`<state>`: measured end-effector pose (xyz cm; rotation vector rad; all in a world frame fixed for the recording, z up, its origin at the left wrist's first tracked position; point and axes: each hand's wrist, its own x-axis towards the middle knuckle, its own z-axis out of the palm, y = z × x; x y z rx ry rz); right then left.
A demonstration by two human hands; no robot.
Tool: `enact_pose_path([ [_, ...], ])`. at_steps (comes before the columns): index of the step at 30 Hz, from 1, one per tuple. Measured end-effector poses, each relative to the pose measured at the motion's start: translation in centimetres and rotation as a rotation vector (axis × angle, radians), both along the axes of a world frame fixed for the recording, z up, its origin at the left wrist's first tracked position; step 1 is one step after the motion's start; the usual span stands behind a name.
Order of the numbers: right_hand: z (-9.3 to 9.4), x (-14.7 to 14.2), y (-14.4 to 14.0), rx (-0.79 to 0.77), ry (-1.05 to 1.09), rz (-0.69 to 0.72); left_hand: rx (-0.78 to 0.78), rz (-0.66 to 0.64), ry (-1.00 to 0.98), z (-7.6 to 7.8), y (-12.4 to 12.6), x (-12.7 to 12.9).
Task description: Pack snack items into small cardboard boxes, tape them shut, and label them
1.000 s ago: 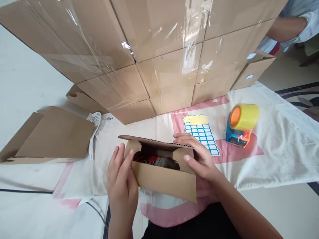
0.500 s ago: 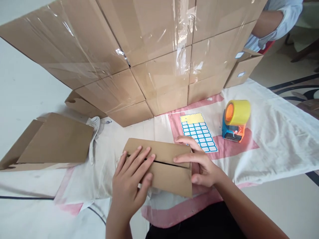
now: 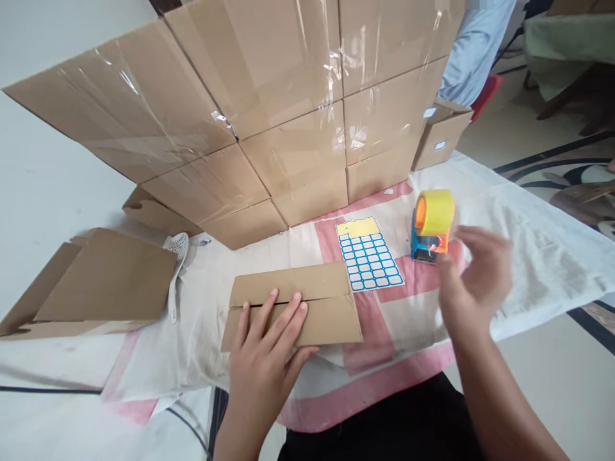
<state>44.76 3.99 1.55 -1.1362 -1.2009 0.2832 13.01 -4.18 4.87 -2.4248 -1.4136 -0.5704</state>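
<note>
A small cardboard box [image 3: 327, 320] lies on the cloth in front of me, its two top flaps folded down with a thin gap between them. Across the flaps my left hand [image 3: 269, 349] rests flat, fingers spread. My right hand [image 3: 475, 275] is off the box, slightly blurred, thumb and fingers apart beside the tape dispenser [image 3: 425, 246]. The dispenser is blue and orange and carries a yellow roll of tape [image 3: 439, 212]; whether my fingertips touch it I cannot tell. Between box and dispenser lies a sheet of blue-edged labels [image 3: 369, 259].
A wall of stacked, taped cardboard boxes [image 3: 298, 153] rises behind the work area. Left stands an open carton [image 3: 110, 275], with a white mesh strap [image 3: 177, 256] beside it. A labelled box [image 3: 439, 137] stands at the right end, near a person's light-blue clothing [image 3: 475, 51].
My right hand has let go of the box and moved right to the tape dispenser. My left hand stays on the flaps; the box sits straighter. The view has shifted slightly.
</note>
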Motion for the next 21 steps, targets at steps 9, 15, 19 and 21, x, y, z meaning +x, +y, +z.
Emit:
enact_pose_path([
  [9, -3.9, 7.1, 8.1, -0.485, 0.271, 0.114, 0.002, 0.110, -0.051, -0.3, -0.4, 2.7],
  [15, -5.1, 5.9, 8.1, -0.362, -0.077, 0.007, 0.129, 0.303, -0.239, -2.0, 2.6, 5.4],
  [19, -5.4, 6.1, 8.6, -0.316, -0.016, 0.117, 0.056, 0.304, -0.267, -1.8, 5.2, 3.8],
  [21, -5.7, 6.0, 8.5, -0.291, -0.003, 0.151, 0.022, 0.290, -0.244, -1.4, 5.9, 2.4],
])
